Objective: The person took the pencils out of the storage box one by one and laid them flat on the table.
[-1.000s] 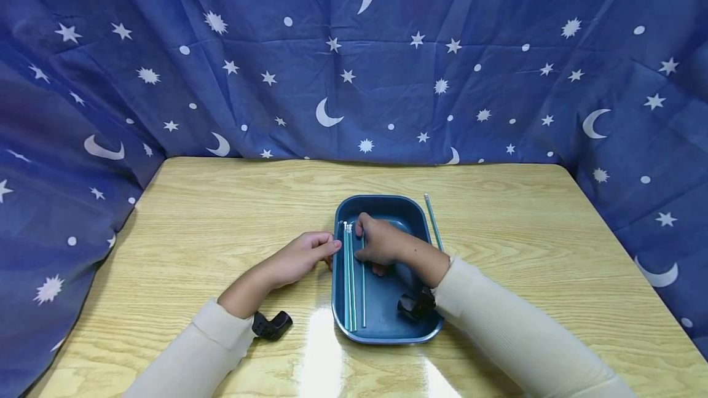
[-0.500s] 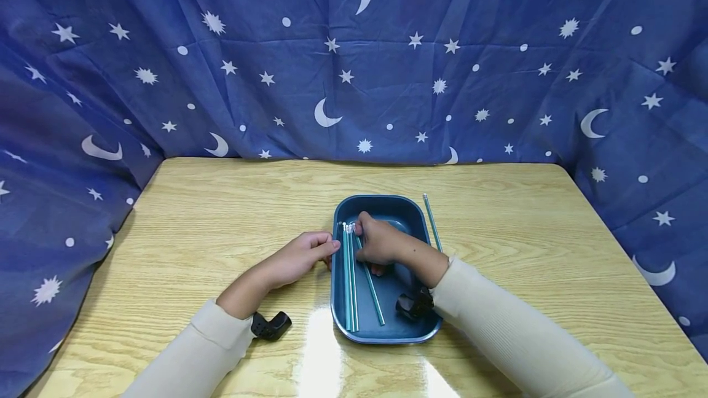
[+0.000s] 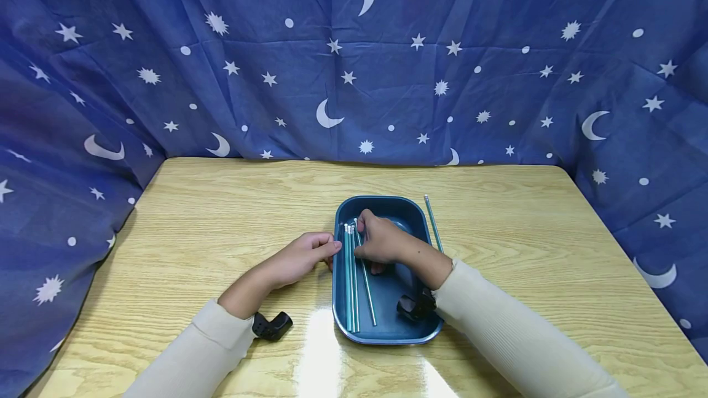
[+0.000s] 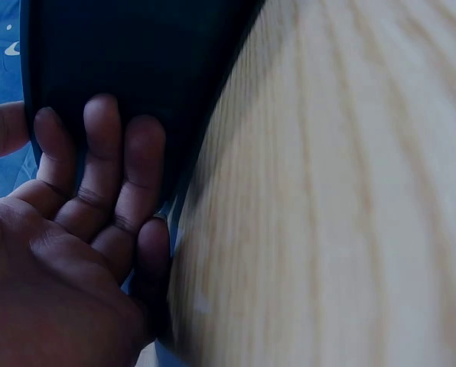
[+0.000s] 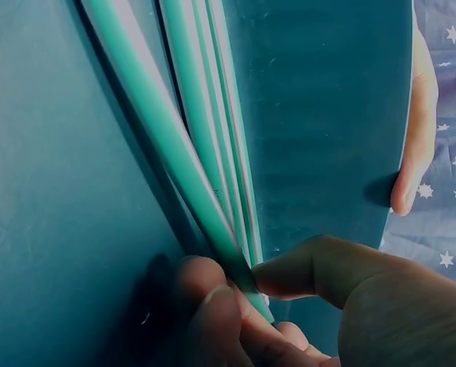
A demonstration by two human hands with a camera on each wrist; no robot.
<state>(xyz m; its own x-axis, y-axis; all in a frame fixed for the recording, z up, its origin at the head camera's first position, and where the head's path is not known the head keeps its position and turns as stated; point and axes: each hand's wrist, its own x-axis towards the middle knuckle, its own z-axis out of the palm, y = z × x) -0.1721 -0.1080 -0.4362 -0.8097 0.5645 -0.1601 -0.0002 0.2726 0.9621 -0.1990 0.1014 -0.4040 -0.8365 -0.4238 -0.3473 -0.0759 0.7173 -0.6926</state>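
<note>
A dark blue tray lies on the table, long side pointing away from me. My left hand holds its left rim, thumb on top and fingers against the outer wall. Inside the tray, my right hand pinches a green pencil between thumb and fingers near its eraser end. This pencil slants, its near end angled right, its eraser end close to several other green pencils. Those lie side by side along the left wall, white eraser ends pointing away. The right hand's lower fingers are partly hidden in the head view.
Another green pencil leans or lies along the tray's right outer side, its lower part hidden by the forearm. A wood-grain table surrounds the tray. A blue curtain with moons and stars hangs behind and at both sides.
The pinched pencil was parallel to the others, then its near end swung right; now it has come slightly back left, its eraser end farther forward. My left hand stays on the tray rim.
</note>
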